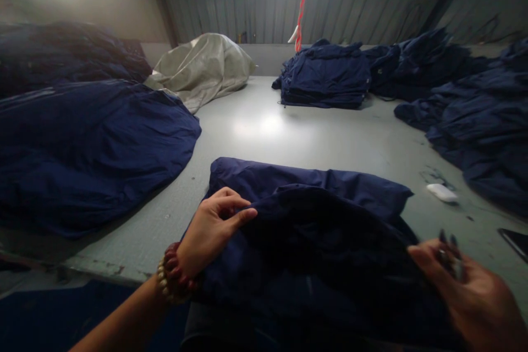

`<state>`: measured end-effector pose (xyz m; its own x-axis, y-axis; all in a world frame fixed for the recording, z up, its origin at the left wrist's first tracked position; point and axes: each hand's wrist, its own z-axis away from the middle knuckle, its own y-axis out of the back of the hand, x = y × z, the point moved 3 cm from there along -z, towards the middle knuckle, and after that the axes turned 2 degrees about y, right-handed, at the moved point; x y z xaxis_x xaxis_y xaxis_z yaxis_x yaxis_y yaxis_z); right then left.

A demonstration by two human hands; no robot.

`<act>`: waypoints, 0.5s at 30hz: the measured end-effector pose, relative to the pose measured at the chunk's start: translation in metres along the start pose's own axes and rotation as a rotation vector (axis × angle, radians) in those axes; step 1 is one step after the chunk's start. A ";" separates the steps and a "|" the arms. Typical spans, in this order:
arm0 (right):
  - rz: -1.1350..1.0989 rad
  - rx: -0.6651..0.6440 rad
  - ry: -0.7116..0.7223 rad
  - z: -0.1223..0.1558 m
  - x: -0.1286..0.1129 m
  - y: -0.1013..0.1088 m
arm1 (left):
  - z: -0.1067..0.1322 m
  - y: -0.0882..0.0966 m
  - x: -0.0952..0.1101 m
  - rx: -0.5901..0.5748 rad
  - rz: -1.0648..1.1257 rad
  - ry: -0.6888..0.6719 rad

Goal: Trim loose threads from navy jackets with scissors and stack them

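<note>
A dark navy garment (305,242) lies over the near table edge and hangs toward me. Its upper edge is pinched between the thumb and fingers of my left hand (218,223), which wears beaded bracelets (175,275) at the wrist. At the lower right, my right hand (474,286) is closed around small thread snips (449,258), dark tips pointing up. That thumb and fingertip are at the garment's right side; blur hides whether they also grip the cloth. The lower part of the garment is in deep shadow.
Navy cloth heaps lie on the left (99,148) and right (487,121) of the table (264,121). A folded navy stack (325,77) and a beige cover (206,69) are at the back. A white case (442,193) and phone (515,241) lie right. A red cord (303,5) hangs down.
</note>
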<state>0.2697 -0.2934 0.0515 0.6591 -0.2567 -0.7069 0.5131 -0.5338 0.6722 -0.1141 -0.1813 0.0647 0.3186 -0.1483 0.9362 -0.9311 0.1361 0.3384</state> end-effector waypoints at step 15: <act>0.184 0.006 0.131 -0.004 0.013 -0.008 | -0.003 -0.006 0.008 -0.183 0.665 0.531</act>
<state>0.2765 -0.2896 0.0375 0.8070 -0.2436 -0.5380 0.3748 -0.4927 0.7853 -0.1059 -0.1806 0.0705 -0.1982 0.4884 0.8498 -0.9247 0.1944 -0.3274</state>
